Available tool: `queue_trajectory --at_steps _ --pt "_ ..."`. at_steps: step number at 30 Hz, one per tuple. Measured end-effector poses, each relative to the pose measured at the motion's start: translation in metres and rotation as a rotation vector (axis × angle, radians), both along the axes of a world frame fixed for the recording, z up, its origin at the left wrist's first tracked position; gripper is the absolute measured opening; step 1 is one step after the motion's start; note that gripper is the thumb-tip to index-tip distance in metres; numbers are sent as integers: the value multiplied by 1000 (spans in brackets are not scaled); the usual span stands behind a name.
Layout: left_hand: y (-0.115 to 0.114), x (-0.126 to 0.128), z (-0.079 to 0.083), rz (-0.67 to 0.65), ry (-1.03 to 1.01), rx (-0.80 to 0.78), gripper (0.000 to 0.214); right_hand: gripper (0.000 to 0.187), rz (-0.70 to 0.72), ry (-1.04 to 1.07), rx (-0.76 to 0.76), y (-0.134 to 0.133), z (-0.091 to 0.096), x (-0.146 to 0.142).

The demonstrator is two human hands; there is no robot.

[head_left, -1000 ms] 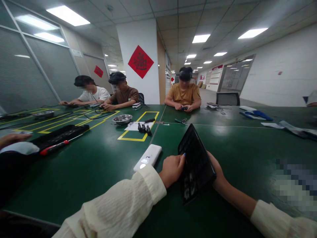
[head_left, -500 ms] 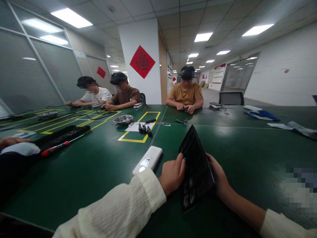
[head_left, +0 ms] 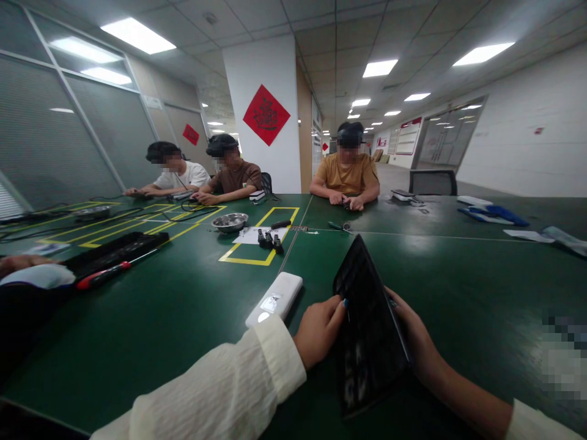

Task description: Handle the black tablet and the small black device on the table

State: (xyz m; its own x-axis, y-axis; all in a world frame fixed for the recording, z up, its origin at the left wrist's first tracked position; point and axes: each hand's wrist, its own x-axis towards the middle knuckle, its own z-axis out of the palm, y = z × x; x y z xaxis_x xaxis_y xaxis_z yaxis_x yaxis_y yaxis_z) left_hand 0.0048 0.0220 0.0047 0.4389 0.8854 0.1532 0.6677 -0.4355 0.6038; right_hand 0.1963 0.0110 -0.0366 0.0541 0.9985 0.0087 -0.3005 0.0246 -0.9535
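A black flat panel (head_left: 369, 348), glossy and dark like a screen, stands tilted on edge in front of me above the green table. My right hand (head_left: 415, 333) grips it from behind along its right edge, most of the fingers hidden by the panel. At the panel's left side, my left hand (head_left: 320, 330) is closed in a pinch against its face. A tiny blue spot (head_left: 345, 302) shows at those fingertips, too small to name. Just beyond my left wrist lies a white power bank (head_left: 276, 299).
Left of me are a red-and-black screwdriver (head_left: 103, 276), a black case (head_left: 114, 253) and another person's hand (head_left: 27, 263). Farther off are a metal bowl (head_left: 230, 222), several black cylindrical parts (head_left: 270, 240) and green-handled pliers (head_left: 339, 226). Three people sit across the table (head_left: 435, 275).
The panel has come slightly lower and nearer, with my right hand moving along with it. My left fingertips have slid a little down its face. The view has shifted slightly.
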Motion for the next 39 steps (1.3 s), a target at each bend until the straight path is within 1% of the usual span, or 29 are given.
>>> queue_trajectory --at_steps 3,7,9,11,13,16,18,20,23,25,28,31,36,39 --pt "-2 1 -1 9 -10 -30 50 64 31 -16 -12 -2 -1 1" --pt "-5 1 -3 102 84 12 37 60 6 -128 90 -12 3 -2" --pt "-7 1 -3 93 160 48 35 57 -25 -170 108 -18 5 -4" --pt "-8 -1 -3 56 227 73 37 54 -58 -186 104 -22 4 -6" --pt "-9 -2 -3 34 253 101 39 52 -66 -177 103 -24 3 -7" --pt "-10 -3 -4 21 232 122 38 47 -27 -153 98 -24 1 -7" --pt "-9 -1 -5 25 174 96 36 44 -9 -157 95 -22 4 -6" --pt "-7 3 -6 47 81 35 37 42 -35 -181 103 -19 8 -5" --pt "-1 13 -6 96 -63 -67 42 38 -122 -223 119 -14 15 -2" --pt "3 18 -7 92 -108 -114 48 38 -137 -220 111 -12 15 1" --pt "4 20 -10 92 -99 -152 61 44 -47 -182 84 -9 9 6" --pt "2 17 -11 93 -97 -120 62 50 19 -166 100 -7 0 9" --pt "-2 15 -6 45 -44 -81 55 57 15 -176 140 -9 -3 8" --pt "-3 17 -3 77 50 -38 49 56 -16 -204 157 -10 -1 8"
